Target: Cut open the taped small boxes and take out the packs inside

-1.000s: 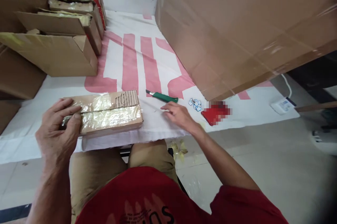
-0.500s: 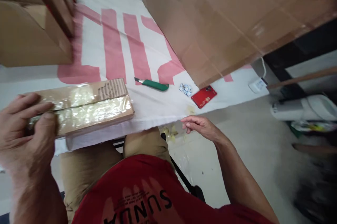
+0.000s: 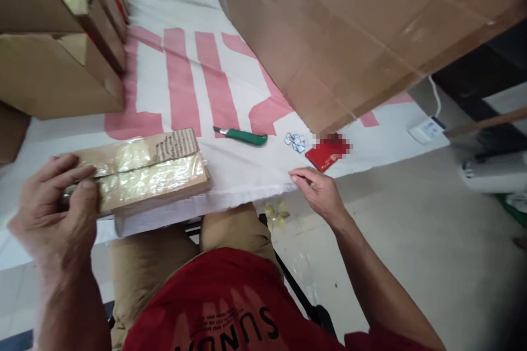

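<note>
On the left, a long narrow cardboard box [image 3: 152, 172] lies on the white cloth, its top seam covered with shiny clear tape. My left hand [image 3: 66, 202] is closed on the box's left end, fingers over the top. A dark, glossy object shows partly between thumb and fingers; its kind is hidden. At the cloth's front edge, my right hand [image 3: 319, 191] has thumb and forefinger pressed together; whatever they may pinch is too small to make out. Just beyond it lie a red phone-like object [image 3: 323, 156], partly blurred, and several small blue-and-white stickers [image 3: 295, 142].
A green utility knife [image 3: 242, 137] lies beyond the box, blade pointing left. Open cardboard boxes [image 3: 78, 84] stand at the far left. A large carton [image 3: 329, 38] fills the far right. A white adapter [image 3: 426, 130] with a cord sits at the right corner.
My right hand has risen from beside the table edge onto the cloth's front edge, where a yellowish scrap was showing. My left hand keeps its hold on the box. The view has shifted slightly.
</note>
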The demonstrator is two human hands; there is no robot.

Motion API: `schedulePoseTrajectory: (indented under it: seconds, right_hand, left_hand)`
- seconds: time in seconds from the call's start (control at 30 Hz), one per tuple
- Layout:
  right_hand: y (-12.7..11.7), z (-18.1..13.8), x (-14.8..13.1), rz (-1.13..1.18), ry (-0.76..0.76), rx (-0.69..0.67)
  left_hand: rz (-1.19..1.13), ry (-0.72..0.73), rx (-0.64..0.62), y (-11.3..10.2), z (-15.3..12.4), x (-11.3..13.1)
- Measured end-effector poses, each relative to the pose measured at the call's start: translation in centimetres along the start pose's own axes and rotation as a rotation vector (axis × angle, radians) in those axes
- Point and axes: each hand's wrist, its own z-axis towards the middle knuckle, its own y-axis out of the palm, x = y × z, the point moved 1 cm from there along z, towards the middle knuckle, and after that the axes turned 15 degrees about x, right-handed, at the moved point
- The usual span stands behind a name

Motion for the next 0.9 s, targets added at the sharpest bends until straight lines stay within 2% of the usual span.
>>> schedulePoseTrajectory:
  seconds: [0.07,0.13,0.23,0.3,0.4,0.5,0.57,0.63,0.73,0.8,0.9]
  right_hand:
    - [3.2,3.8,-2.6,-0.013,-0.236,-0.007]
    - [6.9,7.1,-4.6,-0.108,-0.379,-0.036]
    - [11.9,10.4,-6.2,-0.309,-0.447,-0.086]
    - [13.6,11.5,-6.4,-0.368,-0.464,-0.112]
    - [13.0,12.2,-6.0,-0.285,-0.463,-0.069]
    - [9.0,12.2,-7.1,-0.005,-0.313,0.003]
    - [6.3,11.6,-9.9,0.151,-0.280,-0.055]
    - [4.7,10.7,-14.3,0.203,-0.489,-0.180]
    - [5.0,9.0,-21.2,0.095,-0.926,-0.253]
    - [6.5,8.0,-24.4,-0.032,-1.129,-0.200]
    - [8.3,6.9,-26.1,-0.196,-1.276,-0.082]
  left_hand:
    - [-0.016,0.086,0.076,0.2,0.3,0.2]
    - [-0.019,0.106,0.062,0.1,0.5,-0.4]
    - [-0.048,0.060,-0.032,-0.1,0.8,-1.5]
    - [-0.085,0.034,-0.062,-0.2,0.8,-2.2]
    - [-0.126,0.019,-0.048,0.0,0.6,-2.8]
    - [-0.126,0.022,-0.047,0.3,0.3,-3.1]
    - [-0.125,0.030,-0.047,0.5,0.2,-3.2]
    - [-0.129,0.039,-0.041,0.6,0.1,-3.4]
    - [-0.139,0.042,-0.030,0.7,0.0,-3.5]
    - [-0.145,0.039,-0.025,0.8,-0.1,-3.6]
    - [-0.154,0.042,-0.020,0.9,-0.3,-3.7]
